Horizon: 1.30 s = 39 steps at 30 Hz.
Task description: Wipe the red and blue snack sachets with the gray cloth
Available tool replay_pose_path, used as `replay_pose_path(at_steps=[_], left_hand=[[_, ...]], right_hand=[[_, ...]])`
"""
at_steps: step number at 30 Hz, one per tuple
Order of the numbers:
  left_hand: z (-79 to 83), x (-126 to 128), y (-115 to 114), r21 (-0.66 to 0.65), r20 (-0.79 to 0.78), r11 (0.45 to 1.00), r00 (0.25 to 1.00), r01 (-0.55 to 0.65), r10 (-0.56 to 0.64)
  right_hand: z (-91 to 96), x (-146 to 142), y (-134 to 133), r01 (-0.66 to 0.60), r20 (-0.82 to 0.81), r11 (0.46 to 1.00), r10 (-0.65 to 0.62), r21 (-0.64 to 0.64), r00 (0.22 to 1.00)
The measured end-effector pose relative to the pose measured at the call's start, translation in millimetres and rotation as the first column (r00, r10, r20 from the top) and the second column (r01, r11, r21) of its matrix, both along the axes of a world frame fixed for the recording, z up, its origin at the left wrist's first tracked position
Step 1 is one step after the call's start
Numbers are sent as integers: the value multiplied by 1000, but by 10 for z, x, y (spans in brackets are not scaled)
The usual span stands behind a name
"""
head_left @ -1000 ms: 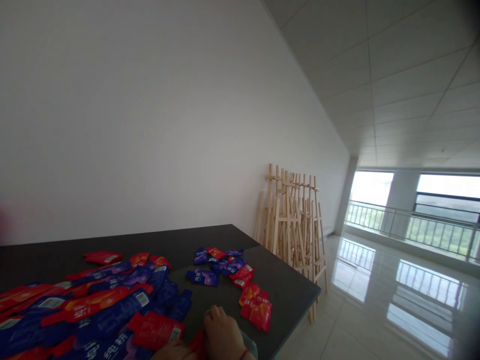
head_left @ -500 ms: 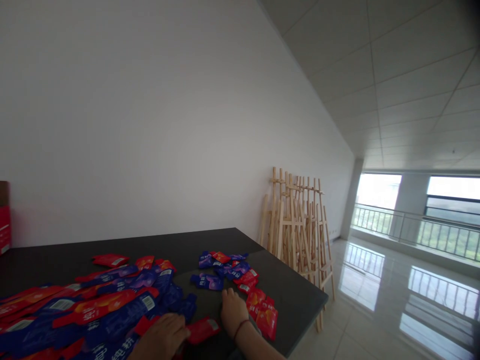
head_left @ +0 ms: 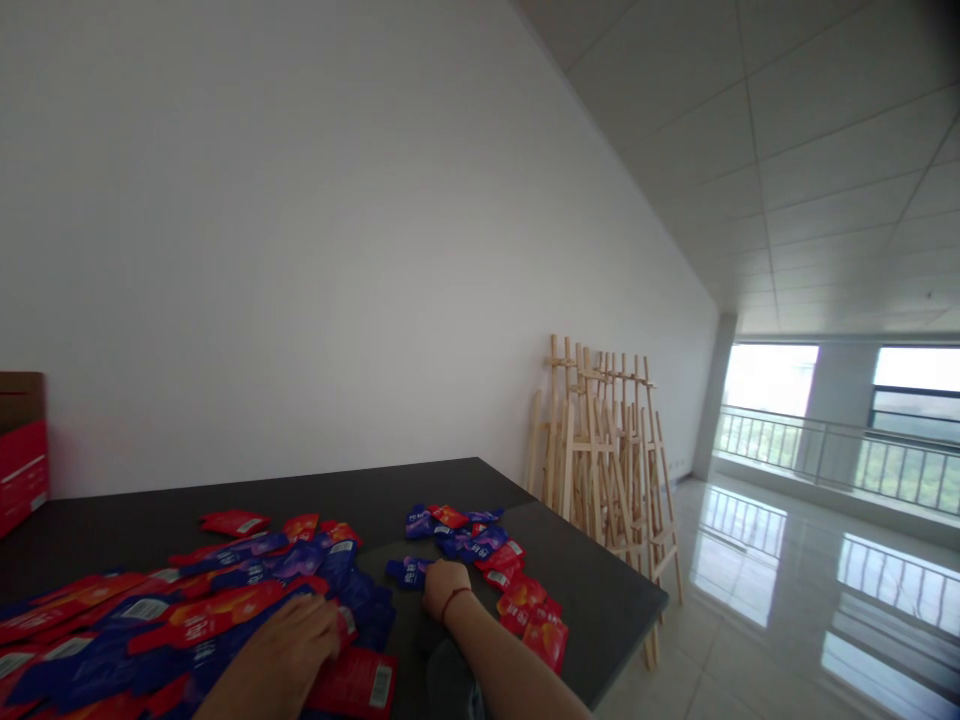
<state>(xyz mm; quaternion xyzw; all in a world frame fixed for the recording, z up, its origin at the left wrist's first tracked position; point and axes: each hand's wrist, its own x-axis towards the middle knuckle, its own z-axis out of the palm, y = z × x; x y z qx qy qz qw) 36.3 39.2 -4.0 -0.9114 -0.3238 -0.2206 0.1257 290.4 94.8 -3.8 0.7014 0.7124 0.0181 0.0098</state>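
A dark table (head_left: 420, 485) carries a big heap of red and blue sachets (head_left: 187, 610) on the left and a smaller scatter of sachets (head_left: 480, 545) on the right. My left hand (head_left: 289, 640) lies flat on the near edge of the big heap, beside a red sachet (head_left: 356, 685). My right hand (head_left: 444, 585) reaches out to the small scatter and rests on a blue sachet (head_left: 405, 572), with its fingers curled over it. Whether that sachet is gripped I cannot tell.
A red cardboard box (head_left: 22, 455) stands at the table's far left by the white wall. Several wooden easels (head_left: 600, 440) lean against the wall beyond the table's right end. To the right lies shiny floor and a railing (head_left: 840, 455) before windows.
My right hand has moved forward from the table's near edge to the blue sachet in the small scatter. My left hand has slid up onto the big heap. The view has panned slightly left.
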Motion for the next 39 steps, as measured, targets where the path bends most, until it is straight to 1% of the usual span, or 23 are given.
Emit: replay_pose_path(at_steps=[2, 5, 8, 11, 13, 15, 17, 19, 20, 22, 24, 27, 30, 32, 34, 36, 37, 39], left_hand=[[-37, 184, -145, -130, -49, 991, 999, 17, -23], [-91, 285, -253, -254, -79, 966, 997, -43, 24], [-104, 257, -260, -285, -69, 951, 993, -115, 99], [-56, 255, -268, -291, -73, 940, 984, -178, 164], [-15, 294, -294, -280, -60, 941, 982, -191, 182], [5, 361, -333, -260, -2, 955, 989, -145, 150], [-6, 445, -379, -282, 27, 959, 999, -32, 41], [-37, 533, -419, -369, -9, 928, 998, 55, -63], [-54, 571, -430, -423, -43, 904, 996, 53, -79], [-88, 621, -419, -489, -107, 872, 993, -10, -49], [-134, 623, -357, -476, -132, 875, 991, -86, 25], [-257, 549, -205, -364, -125, 918, 985, -155, 117], [-408, 468, -85, -241, -104, 957, 985, -162, 140], [-469, 460, -65, -200, -83, 969, 988, -144, 130], [-479, 500, -101, -210, -39, 969, 991, -133, 128], [-457, 575, -175, -261, -7, 959, 994, -109, 111], [-448, 618, -217, -291, -12, 953, 996, -88, 88], [-461, 703, -288, -332, -47, 942, 998, -57, 43]], right_hand=[[-8, 19, -146, 18, 23, 1000, -18, -24, 1000], [-23, 62, -417, 0, 46, 1000, -1, 12, 999], [-18, 129, -669, -48, 46, 998, 46, 45, 998], [-9, 221, -882, -83, 26, 994, 81, 77, 996], [-22, 285, -1007, -95, 9, 991, 95, 93, 995], [-56, 335, -1119, -104, -5, 990, 105, 95, 994], [-101, 355, -1208, -109, -15, 990, 111, 93, 994], [-137, 344, -1257, -107, -24, 990, 110, 95, 994], [-146, 329, -1263, -105, -21, 990, 107, 92, 994], [-145, 296, -1238, -98, 0, 993, 99, 71, 995], [-123, 272, -1187, -94, 30, 995, 93, 41, 995], [-85, 280, -1142, -114, 51, 993, 113, 23, 992], [-79, 337, -1208, -184, 48, 983, 183, 27, 982], [-95, 394, -1296, -258, 29, 966, 258, 18, 966], [-114, 460, -1379, -346, -24, 938, 347, 20, 938], [-121, 526, -1428, -385, -100, 921, 389, 49, 916], [-118, 554, -1436, -363, -138, 928, 371, 77, 918], [-106, 579, -1423, -234, -207, 960, 262, 152, 942]])
